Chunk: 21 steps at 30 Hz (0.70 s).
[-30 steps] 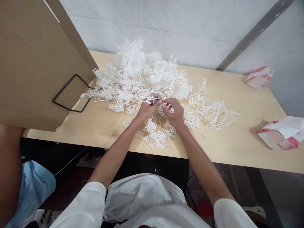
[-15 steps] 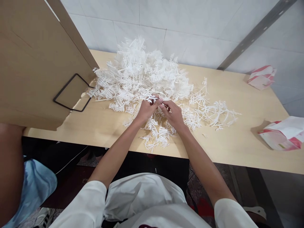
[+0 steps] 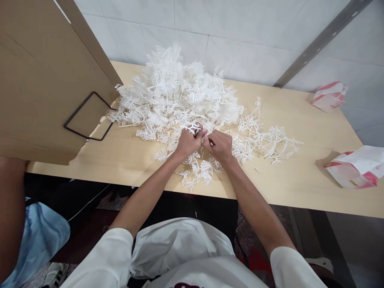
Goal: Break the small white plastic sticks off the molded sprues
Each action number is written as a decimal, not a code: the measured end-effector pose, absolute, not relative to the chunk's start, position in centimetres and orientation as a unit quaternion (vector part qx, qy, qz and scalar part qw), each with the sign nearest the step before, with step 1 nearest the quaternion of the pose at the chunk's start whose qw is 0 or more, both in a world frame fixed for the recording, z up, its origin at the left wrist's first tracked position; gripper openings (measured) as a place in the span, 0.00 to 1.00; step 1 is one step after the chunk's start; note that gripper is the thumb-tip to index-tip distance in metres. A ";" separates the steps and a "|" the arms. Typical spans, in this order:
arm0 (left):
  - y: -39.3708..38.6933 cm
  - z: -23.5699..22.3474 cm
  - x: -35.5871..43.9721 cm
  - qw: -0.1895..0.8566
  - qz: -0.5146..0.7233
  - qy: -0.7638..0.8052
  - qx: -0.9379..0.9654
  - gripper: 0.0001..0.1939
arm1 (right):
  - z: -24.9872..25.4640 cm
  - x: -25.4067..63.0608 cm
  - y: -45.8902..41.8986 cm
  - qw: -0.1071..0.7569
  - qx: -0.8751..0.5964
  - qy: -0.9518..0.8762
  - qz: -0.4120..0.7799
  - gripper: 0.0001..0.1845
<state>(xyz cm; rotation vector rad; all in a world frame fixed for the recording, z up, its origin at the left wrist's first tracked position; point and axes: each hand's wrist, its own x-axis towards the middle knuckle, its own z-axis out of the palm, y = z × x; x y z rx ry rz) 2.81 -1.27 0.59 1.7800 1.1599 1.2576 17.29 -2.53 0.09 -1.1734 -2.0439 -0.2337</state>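
1. Head view: my left hand [image 3: 187,143] and right hand [image 3: 220,146] meet knuckle to knuckle, fingers pinched narrow on one small white plastic sprig [image 3: 193,128], a thin branched piece with short prongs.
2. The sprig sits just at the near edge of the large white pile [image 3: 180,98], above a small loose cluster [image 3: 198,174] by the table's front edge.
3. Wooden table [image 3: 300,176]: bare surface lies right of my hands; a cardboard panel [image 3: 39,80] bounds the left; two red-and-white bags [image 3: 355,168] lie far right.
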 end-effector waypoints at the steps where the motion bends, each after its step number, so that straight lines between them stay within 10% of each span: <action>1: -1.4 0.6 3.0 0.330 0.484 0.447 0.676 0.09 | 0.1 17.4 -2.4 0.379 -0.456 -0.798 -0.109 0.19; 21: 1.2 0.9 0.9 0.493 0.498 0.437 0.564 0.21 | 0.3 17.3 -2.2 0.513 -0.507 -0.692 0.033 0.14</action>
